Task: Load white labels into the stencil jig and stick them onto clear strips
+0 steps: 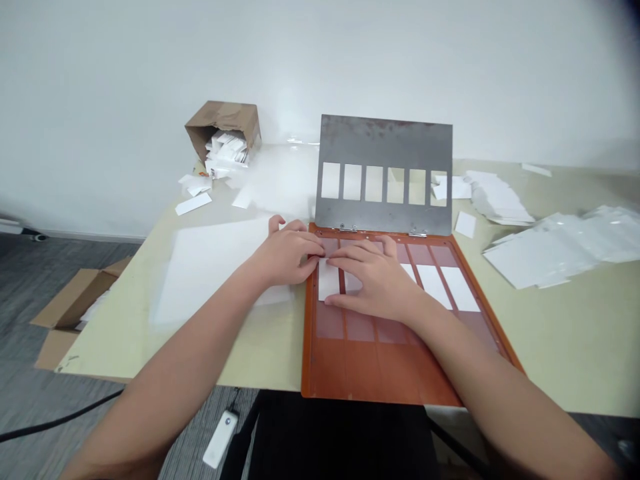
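An orange slotted tray lies at the table's front edge, its grey metal lid with several rectangular windows hinged upright behind it. White cards lie in the tray's right slots. My left hand rests at the tray's top left corner, fingers curled and pinching the top edge of a white card in the leftmost slot. My right hand lies flat, fingers stretched out to the left, pressing on that card and the slots beside it.
A translucent plastic sheet lies left of the tray. A tipped brown cardboard box spills white packets at the back left. Stacks of white sleeves sit at the right. An open carton stands on the floor at left.
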`<control>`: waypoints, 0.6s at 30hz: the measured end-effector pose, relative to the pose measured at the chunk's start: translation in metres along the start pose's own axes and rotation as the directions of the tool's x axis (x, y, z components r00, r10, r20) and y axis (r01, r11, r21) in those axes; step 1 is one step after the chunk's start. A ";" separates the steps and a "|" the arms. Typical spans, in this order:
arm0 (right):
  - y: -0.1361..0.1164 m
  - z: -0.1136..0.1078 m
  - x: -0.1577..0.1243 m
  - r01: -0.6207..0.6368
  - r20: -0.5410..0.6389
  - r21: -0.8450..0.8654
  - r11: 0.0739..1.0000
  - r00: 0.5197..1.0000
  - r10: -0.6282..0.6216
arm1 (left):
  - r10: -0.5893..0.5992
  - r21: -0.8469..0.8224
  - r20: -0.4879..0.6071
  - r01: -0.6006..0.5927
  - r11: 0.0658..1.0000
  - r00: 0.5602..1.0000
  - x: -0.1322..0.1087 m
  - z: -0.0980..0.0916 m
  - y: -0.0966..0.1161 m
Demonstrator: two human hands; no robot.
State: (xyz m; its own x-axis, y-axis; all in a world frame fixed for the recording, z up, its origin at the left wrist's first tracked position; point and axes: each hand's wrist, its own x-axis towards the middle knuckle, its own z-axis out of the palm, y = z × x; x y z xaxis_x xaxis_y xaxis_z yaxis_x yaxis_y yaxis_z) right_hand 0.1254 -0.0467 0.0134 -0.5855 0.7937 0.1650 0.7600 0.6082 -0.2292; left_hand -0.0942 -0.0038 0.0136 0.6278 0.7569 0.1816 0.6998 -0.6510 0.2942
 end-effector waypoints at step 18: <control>0.000 0.002 -0.001 0.004 -0.013 0.048 0.999 1.000 -0.004 | 0.004 -0.003 0.022 -0.004 1.000 1.000 -0.001 -0.002 0.001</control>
State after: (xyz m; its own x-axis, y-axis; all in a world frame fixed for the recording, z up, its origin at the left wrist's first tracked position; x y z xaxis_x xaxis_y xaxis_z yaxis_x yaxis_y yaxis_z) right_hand 0.1255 -0.0471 0.0115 -0.5845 0.7916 0.1782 0.7430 0.6104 -0.2745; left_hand -0.0946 -0.0047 0.0159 0.6380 0.7529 0.1617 0.6963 -0.6537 0.2964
